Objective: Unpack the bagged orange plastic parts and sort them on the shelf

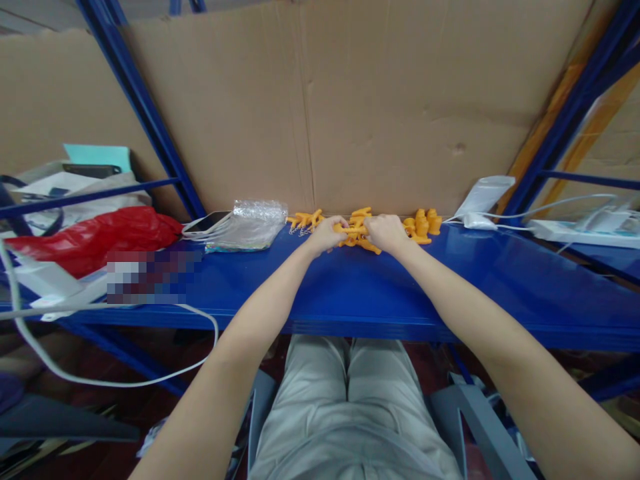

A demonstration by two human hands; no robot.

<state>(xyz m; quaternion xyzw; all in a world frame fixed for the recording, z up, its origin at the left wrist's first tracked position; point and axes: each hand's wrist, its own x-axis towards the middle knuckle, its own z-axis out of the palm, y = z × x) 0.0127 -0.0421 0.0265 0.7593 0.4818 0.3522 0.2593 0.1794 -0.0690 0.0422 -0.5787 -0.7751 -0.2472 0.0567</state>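
Small orange plastic pieces lie in a row at the back of a blue metal shelf (350, 293), against a cardboard sheet. My left hand (326, 235) and my right hand (386, 233) meet over the middle cluster, both with fingers curled around one orange piece (354, 231) held between them. More orange pieces lie to the left (305, 220) and to the right (423, 225) of my hands.
A clear plastic bag (253, 224) and a phone with white cable (207, 223) lie left of the pieces. Red bag (95, 240) and clutter sit far left. A white charger (483, 200) and a power strip (575, 230) sit right. Blue rack posts frame the cardboard.
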